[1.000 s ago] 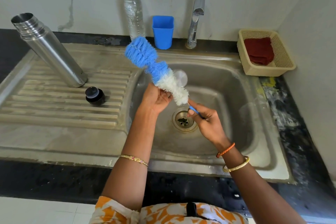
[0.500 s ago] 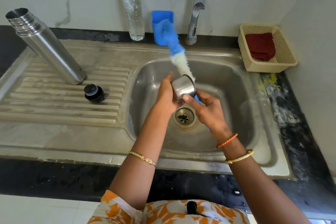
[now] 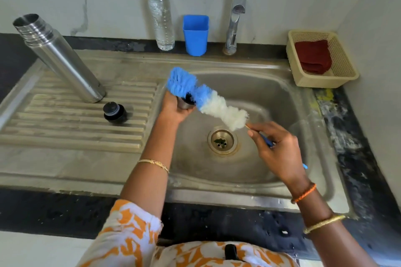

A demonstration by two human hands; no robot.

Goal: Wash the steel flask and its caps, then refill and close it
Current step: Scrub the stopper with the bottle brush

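The open steel flask (image 3: 58, 58) stands on the drainboard at the left, its mouth uncovered. Just in front of it sits the black inner cap (image 3: 114, 112). Over the left side of the sink basin, my left hand (image 3: 175, 107) grips the small steel outer cap (image 3: 184, 103), mostly hidden by fingers and bristles. My right hand (image 3: 274, 149) pinches the blue handle of a bottle brush (image 3: 208, 98), whose blue and white bristles lie across the cap's mouth.
A steel sink (image 3: 271, 97) with a drain (image 3: 222, 141) lies below my hands. Behind it stand a tap (image 3: 235, 15), a blue cup (image 3: 195, 34) and a plastic water bottle (image 3: 161, 15). A beige basket (image 3: 345, 71) with a red cloth sits at the right.
The brush has swung from pointing up toward the blue cup to lying leftward across the cap. My left hand moved left with the cap; my right hand moved right and back.
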